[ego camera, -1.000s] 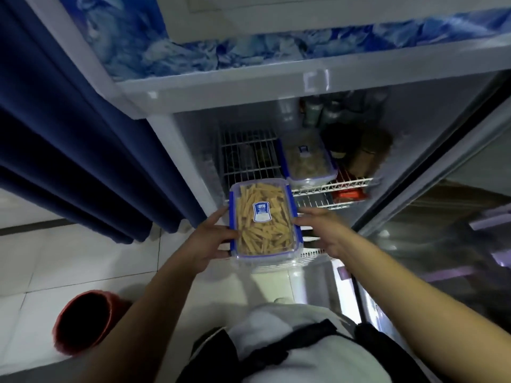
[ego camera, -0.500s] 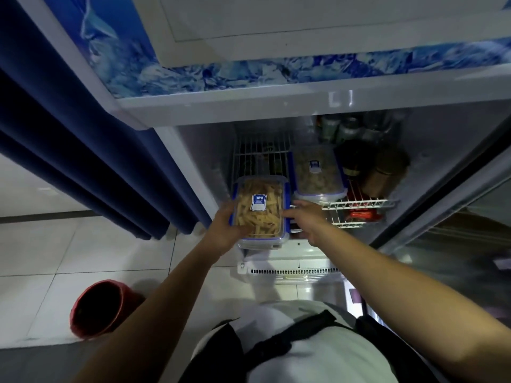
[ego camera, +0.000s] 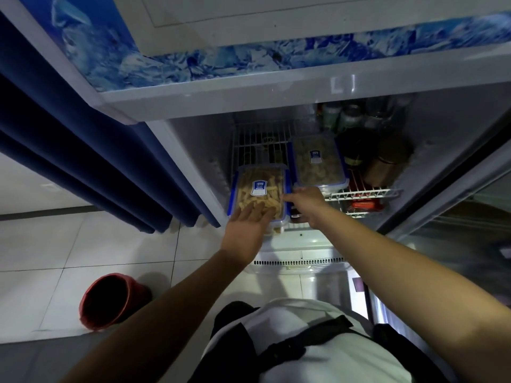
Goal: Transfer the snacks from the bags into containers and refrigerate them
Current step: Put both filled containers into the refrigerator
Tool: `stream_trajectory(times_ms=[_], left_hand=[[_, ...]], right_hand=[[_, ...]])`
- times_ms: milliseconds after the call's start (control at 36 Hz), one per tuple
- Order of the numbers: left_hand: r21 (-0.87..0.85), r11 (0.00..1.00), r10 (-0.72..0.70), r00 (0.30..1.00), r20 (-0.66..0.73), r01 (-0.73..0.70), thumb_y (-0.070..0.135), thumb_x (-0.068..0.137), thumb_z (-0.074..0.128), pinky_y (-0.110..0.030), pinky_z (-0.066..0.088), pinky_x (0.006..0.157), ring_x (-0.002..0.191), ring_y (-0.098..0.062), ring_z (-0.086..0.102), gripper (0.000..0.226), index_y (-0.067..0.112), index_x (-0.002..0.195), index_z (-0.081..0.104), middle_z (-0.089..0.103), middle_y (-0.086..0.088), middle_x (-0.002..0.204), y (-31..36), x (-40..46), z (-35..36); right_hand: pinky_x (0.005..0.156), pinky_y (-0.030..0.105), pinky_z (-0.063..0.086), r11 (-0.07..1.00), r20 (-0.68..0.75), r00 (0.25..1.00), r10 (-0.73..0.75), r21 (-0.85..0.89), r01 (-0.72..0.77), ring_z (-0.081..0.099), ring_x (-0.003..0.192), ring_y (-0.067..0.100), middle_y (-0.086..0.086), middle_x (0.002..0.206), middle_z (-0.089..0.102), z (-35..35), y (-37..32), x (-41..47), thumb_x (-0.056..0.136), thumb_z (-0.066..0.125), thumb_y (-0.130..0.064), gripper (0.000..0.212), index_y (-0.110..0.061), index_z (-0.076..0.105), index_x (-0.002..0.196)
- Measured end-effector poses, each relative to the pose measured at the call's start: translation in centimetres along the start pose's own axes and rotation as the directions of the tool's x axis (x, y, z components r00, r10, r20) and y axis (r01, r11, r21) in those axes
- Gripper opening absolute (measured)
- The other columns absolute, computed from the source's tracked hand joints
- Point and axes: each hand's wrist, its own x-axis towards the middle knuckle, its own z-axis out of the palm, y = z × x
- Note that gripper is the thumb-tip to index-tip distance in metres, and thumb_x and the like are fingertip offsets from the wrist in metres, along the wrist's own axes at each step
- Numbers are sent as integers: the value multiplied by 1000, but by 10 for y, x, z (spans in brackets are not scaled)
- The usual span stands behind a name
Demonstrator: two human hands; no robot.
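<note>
Clear plastic box [ego camera: 260, 189] of snack sticks sits on the wire shelf [ego camera: 362, 192] inside the fridge [ego camera: 249, 100], just left of a second box [ego camera: 318, 161]. Your left hand [ego camera: 246, 230] lies flat on its lid, fingers spread. Your right hand [ego camera: 307, 201] touches its right edge, fingers loosely extended, gripping nothing.

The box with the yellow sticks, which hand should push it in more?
Probably the left hand: it lies flat on the box's near end. The right hand only touches its side.

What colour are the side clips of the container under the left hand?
Blue, on the container; the head view shows it, the only view.
</note>
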Motion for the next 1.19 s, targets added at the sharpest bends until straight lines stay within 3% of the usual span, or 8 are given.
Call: stream_trajectory(times_ms=[111,222,278,333,444,972,1083,1194], left_hand=[[-36,999,-9,1000,0,9,6,81,75,-49,49,105,122,-32,62,55,18,133,62,66,-10,132,-7,15,-5],[-28,997,-72,994,80,74,-5,83,63,-43,46,108,130,-27,54,68,27,142,52,57,-3,143,-11,37,-11],[-20,994,-102,986,130,106,-8,81,60,-41,49,102,128,-27,55,77,30,146,45,54,-4,144,-10,50,-11],[-11,990,-134,975,177,138,-10,79,60,-41,53,90,116,-31,60,84,30,149,39,54,-8,141,-9,62,-9],[38,985,-170,957,236,166,-9,79,63,-43,51,93,123,-32,56,86,31,151,38,46,-9,149,-10,81,-1],[77,976,-212,967,143,203,-10,82,58,-52,47,104,137,-39,43,81,28,151,40,40,-10,155,-17,103,42],[58,964,-265,956,121,260,-8,82,58,-61,39,108,134,-41,46,74,27,146,49,50,-10,147,-19,99,53],[39,951,-310,932,186,308,9,87,65,-69,21,114,148,-36,30,80,35,155,33,36,-6,160,-18,98,59]], right_hand=[[73,32,55,947,-98,966,-241,-240,212,67,88,16,3,114,72,-8,6,-2,93,67,-24,23,-17,70,115],[99,26,37,675,26,860,-510,-608,419,51,126,18,6,144,55,-35,12,-2,93,62,-28,49,-21,56,142],[119,48,20,412,103,886,-452,-857,310,25,147,31,7,160,32,-51,11,7,91,62,-40,68,-31,37,153],[120,60,4,217,132,948,-291,-956,199,4,153,33,2,167,14,-63,12,17,90,59,-50,83,-37,14,159],[118,65,-4,75,146,984,-102,-985,154,-15,153,31,-2,169,-11,-72,27,30,92,56,-55,98,-41,-17,156],[120,64,0,168,136,989,-54,-975,143,-21,152,30,-2,168,-14,-68,24,35,91,59,-52,100,-38,-15,157],[120,63,-1,184,128,991,-51,-974,135,-20,152,31,-1,168,-14,-66,25,37,91,60,-51,101,-36,-15,157],[121,61,-5,216,116,990,-79,-968,130,-19,152,32,-1,169,-11,-61,25,40,90,61,-46,101,-35,-13,158]])
